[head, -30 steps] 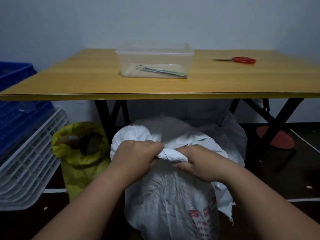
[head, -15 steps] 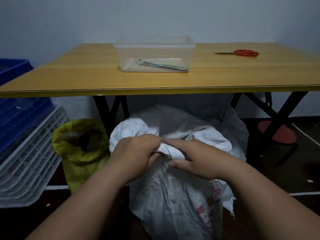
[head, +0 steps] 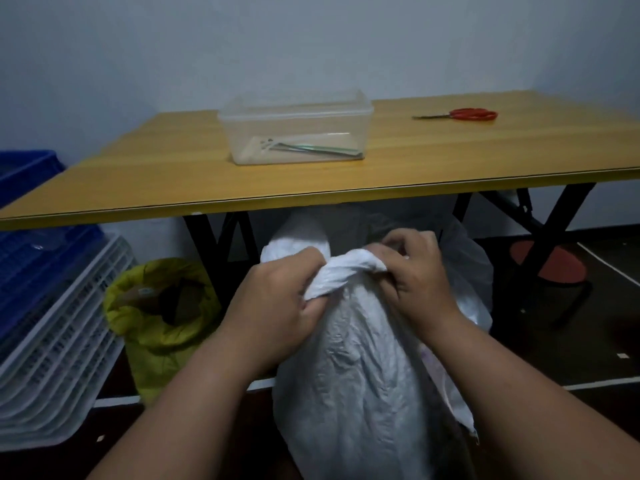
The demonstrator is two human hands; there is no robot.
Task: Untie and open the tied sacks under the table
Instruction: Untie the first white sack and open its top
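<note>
A white woven sack (head: 360,386) stands on the floor in front of the wooden table (head: 173,188), its neck twisted into a knot (head: 349,268). My left hand (head: 277,306) grips the left side of the knot in a fist. My right hand (head: 415,275) pinches the knot's right end with curled fingers. A yellow-green sack (head: 152,327) sits to the left under the table, its mouth rolled open. Another pale sack (head: 474,268) shows behind the white one, mostly hidden.
A clear plastic box (head: 298,133) with thin flat items inside and red-handled scissors (head: 467,114) lie on the table. Blue crates (head: 27,244) and white crates (head: 59,341) are stacked at left. Black table legs (head: 550,233) and a red stool (head: 547,261) stand at right.
The view tilted down a little. Both hands rose with the knot; my right hand moved from below the twisted neck to pinching its right end, and the neck now stretches between the hands.
</note>
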